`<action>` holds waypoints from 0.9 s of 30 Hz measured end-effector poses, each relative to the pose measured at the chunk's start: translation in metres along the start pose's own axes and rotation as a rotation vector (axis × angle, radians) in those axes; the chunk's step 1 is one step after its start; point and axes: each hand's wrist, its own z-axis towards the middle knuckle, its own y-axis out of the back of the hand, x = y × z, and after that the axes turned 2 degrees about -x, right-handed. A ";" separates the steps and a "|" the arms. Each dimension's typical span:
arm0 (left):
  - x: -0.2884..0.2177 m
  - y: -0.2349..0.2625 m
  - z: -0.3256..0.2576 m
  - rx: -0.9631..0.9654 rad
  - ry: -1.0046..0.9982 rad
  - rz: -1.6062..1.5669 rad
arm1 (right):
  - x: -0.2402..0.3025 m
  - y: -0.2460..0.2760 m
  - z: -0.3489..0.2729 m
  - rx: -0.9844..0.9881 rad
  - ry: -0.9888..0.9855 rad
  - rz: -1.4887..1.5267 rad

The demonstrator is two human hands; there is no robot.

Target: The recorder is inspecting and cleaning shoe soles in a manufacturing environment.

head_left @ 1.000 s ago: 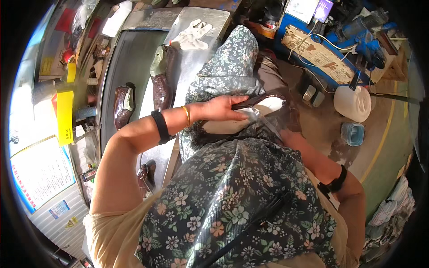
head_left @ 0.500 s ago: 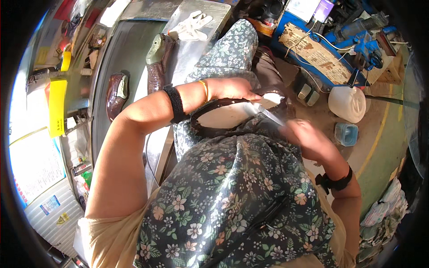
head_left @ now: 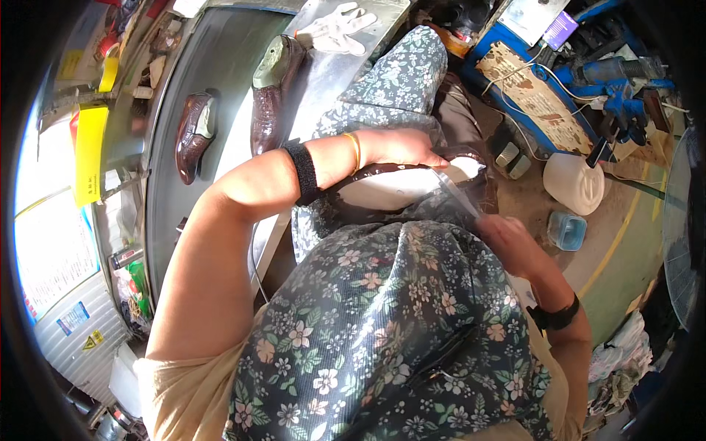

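Observation:
Across my lap lies a brown shoe upper on a last, its pale underside (head_left: 390, 189) turned up. My left hand (head_left: 403, 149) is closed round its far edge, with the thumb pressed near the narrow middle. From the right, my right hand (head_left: 511, 242) grips a knife-like tool with a flat, pale grey blade (head_left: 460, 195). The blade's tip meets the underside right beside my left thumb. Motion blurs the right fingers, and the tool's handle is hidden inside them. A floral apron (head_left: 368, 309) covers my lap, its dark folds bunched against the shoe's near edge.
On the left, a dark conveyor belt (head_left: 165, 220) carries a brown shoe (head_left: 195, 138). Another lasted shoe (head_left: 276, 95) and a white glove (head_left: 340, 31) rest on a metal ledge. To the right stand a white jug (head_left: 573, 182), a blue plastic tub (head_left: 566, 231) and a blue machine (head_left: 537, 99).
The view has shifted slightly, so most things sit a little differently in it. My right hand has drawn a little toward me with the tool; my left hand keeps its hold on the shoe.

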 end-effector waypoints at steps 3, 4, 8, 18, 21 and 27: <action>0.002 0.001 0.003 -0.023 -0.054 0.035 | -0.007 -0.013 -0.002 -0.040 -0.291 0.060; 0.002 0.001 0.003 -0.026 -0.060 0.033 | -0.010 -0.018 -0.001 -0.142 -0.107 -0.115; 0.005 0.000 0.003 -0.027 -0.026 -0.004 | -0.020 -0.024 0.004 -0.099 -0.187 -0.046; 0.003 0.003 -0.001 -0.003 -0.060 0.232 | 0.029 0.024 -0.003 -0.237 -0.541 0.677; -0.001 0.004 -0.008 -0.004 -0.109 0.247 | 0.033 0.014 0.030 -0.595 -0.106 0.538; -0.002 0.001 -0.024 -0.135 -0.317 0.121 | 0.013 0.020 0.042 -0.158 -0.309 0.075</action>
